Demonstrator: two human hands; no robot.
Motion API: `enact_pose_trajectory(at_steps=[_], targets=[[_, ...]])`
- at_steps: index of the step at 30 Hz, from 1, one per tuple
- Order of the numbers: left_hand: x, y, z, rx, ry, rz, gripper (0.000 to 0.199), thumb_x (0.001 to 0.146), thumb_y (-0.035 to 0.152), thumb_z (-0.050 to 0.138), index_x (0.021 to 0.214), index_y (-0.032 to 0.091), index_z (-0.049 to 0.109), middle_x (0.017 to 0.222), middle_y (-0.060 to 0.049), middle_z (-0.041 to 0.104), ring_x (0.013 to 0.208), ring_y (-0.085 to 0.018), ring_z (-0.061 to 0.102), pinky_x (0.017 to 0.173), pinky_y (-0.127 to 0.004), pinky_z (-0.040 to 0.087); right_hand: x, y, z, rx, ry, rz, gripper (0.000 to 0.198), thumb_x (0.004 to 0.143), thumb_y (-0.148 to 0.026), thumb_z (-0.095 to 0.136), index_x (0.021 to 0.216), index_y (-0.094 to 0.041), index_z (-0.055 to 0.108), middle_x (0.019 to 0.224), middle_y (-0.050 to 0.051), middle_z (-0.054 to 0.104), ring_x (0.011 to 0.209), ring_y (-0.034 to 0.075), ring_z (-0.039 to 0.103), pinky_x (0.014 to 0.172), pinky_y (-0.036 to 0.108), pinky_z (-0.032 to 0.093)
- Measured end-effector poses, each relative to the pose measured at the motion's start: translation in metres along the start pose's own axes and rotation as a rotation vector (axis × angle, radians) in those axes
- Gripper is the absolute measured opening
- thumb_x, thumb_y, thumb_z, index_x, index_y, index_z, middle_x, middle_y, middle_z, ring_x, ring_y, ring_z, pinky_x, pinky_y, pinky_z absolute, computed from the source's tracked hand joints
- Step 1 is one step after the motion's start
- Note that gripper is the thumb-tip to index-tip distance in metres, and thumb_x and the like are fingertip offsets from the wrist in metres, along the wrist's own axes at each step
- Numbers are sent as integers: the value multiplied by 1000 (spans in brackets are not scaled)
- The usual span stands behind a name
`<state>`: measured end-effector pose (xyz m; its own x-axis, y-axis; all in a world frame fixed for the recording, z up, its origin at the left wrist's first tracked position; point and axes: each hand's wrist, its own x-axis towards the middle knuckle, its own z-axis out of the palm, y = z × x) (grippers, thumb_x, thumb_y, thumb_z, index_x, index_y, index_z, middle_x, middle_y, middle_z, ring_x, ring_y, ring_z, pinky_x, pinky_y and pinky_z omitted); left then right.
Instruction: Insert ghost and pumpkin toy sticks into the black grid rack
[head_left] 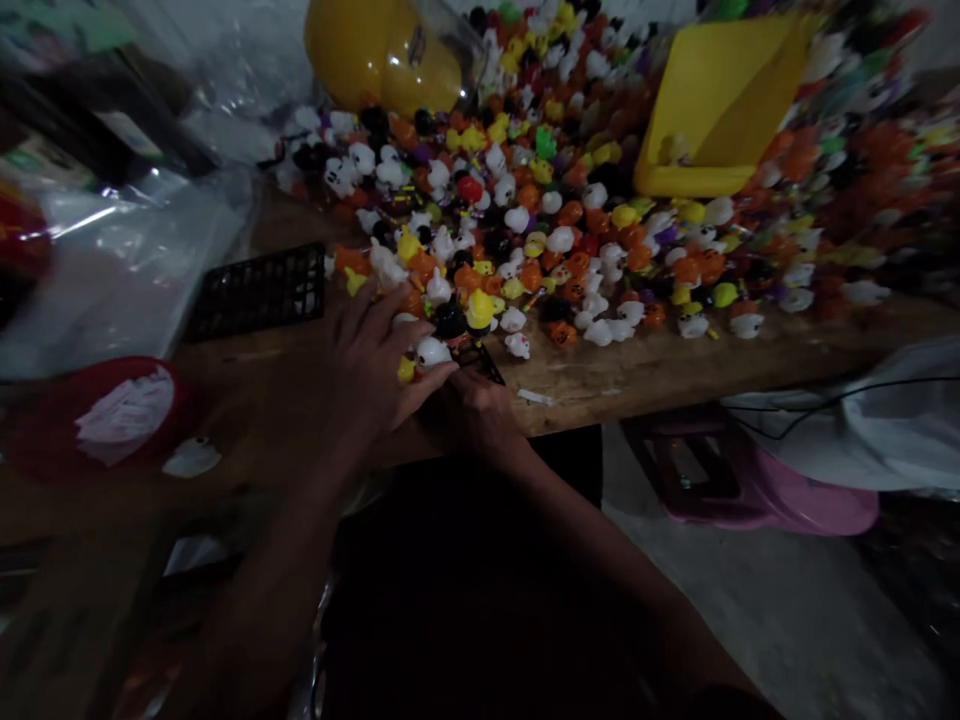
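Note:
My left hand (379, 350) lies over the near edge of the pile of small plastic toys, its fingers spread on the far side and its thumb on the near side. Between thumb and forefinger sits a white toy figure (433, 352), with a bit of yellow toy beside it. My right hand (484, 405) is closed at the table edge, touching or close to a small black slotted tray (484, 362). Its fingertips are hidden in shadow, and what they grip cannot be made out. A yellow-topped toy (480, 310) and a black one (450, 322) lie just beyond both hands.
Heaped toys (555, 240) cover the back of the wooden table (600, 380). A yellow scoop-like bin (720, 110) and a yellow tub (375, 60) rest there. Leftward are a black slotted tray (259, 290), a red bowl (45, 430) of white slips and clear plastic bags. A pink stool (810, 490) stands right.

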<state>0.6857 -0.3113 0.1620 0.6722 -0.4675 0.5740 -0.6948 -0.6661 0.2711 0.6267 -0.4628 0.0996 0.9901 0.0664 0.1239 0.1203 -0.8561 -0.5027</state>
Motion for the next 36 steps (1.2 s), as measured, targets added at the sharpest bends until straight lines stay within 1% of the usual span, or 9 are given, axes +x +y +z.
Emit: enact_pose_trajectory(at_steps=[4, 7, 11, 18, 23, 26, 30, 32, 36], targets=[[-6, -4, 12, -40, 57, 58, 20, 86, 35, 71, 100, 21, 69, 145, -11, 60, 141, -33, 50, 118, -52, 43, -1, 31, -30, 59, 138, -24, 22, 100, -21, 55, 113, -18, 72, 103, 8, 76, 87, 17, 70, 74, 24, 47], [-7, -4, 15, -39, 82, 95, 22, 85, 33, 73, 103, 19, 69, 146, -14, 58, 138, -34, 54, 114, -51, 47, 18, 63, -70, -80, 305, 171, 28, 99, -21, 50, 110, -17, 75, 103, 10, 76, 89, 21, 70, 75, 28, 47], [-3, 1, 11, -18, 46, 112, 21, 87, 30, 72, 103, 18, 68, 146, -15, 58, 137, -35, 54, 113, -50, 48, 66, 94, -108, -348, 249, 362, 29, 96, -21, 47, 101, -16, 75, 103, 13, 74, 89, 26, 68, 71, 32, 46], [-2, 2, 12, -15, 6, 97, 21, 85, 27, 73, 104, 20, 66, 153, -12, 52, 139, -35, 52, 114, -50, 46, 122, 115, -103, -500, 29, 62, 43, 93, -15, 51, 135, -17, 60, 131, 18, 64, 116, 31, 58, 91, 38, 45], [-1, 3, 9, -2, -32, 86, 22, 88, 32, 69, 107, 21, 63, 154, -14, 50, 140, -36, 51, 113, -53, 46, 141, 127, -103, -488, -51, 32, 39, 96, -13, 46, 132, -15, 61, 116, 16, 70, 110, 28, 61, 94, 38, 44], [-2, 6, 9, -8, -29, 48, 19, 90, 31, 68, 107, 23, 63, 152, -11, 53, 141, -34, 50, 112, -51, 47, 140, 125, -114, -350, 52, -92, 38, 95, -23, 54, 130, -12, 61, 116, 17, 69, 106, 28, 63, 93, 38, 46], [-3, 3, 14, -5, 36, 70, 17, 89, 31, 69, 103, 21, 67, 147, -13, 58, 137, -34, 54, 110, -51, 50, 107, 110, -131, 69, 253, -202, 39, 91, -44, 63, 119, -18, 65, 118, 12, 67, 101, 25, 63, 86, 37, 51], [-3, -3, 16, -28, 50, 83, 19, 90, 34, 68, 102, 20, 68, 146, -13, 59, 136, -35, 56, 110, -52, 50, 83, 104, -134, 373, 270, -120, 35, 89, -51, 66, 104, -20, 68, 104, 8, 69, 91, 21, 63, 79, 34, 52], [-4, -8, 8, 24, 47, 121, 29, 88, 41, 70, 110, 22, 69, 146, -14, 59, 135, -38, 56, 113, -59, 44, 36, 98, -129, 995, 127, 124, 42, 85, -61, 67, 77, -20, 62, 69, 1, 64, 58, 12, 54, 56, 26, 44]])
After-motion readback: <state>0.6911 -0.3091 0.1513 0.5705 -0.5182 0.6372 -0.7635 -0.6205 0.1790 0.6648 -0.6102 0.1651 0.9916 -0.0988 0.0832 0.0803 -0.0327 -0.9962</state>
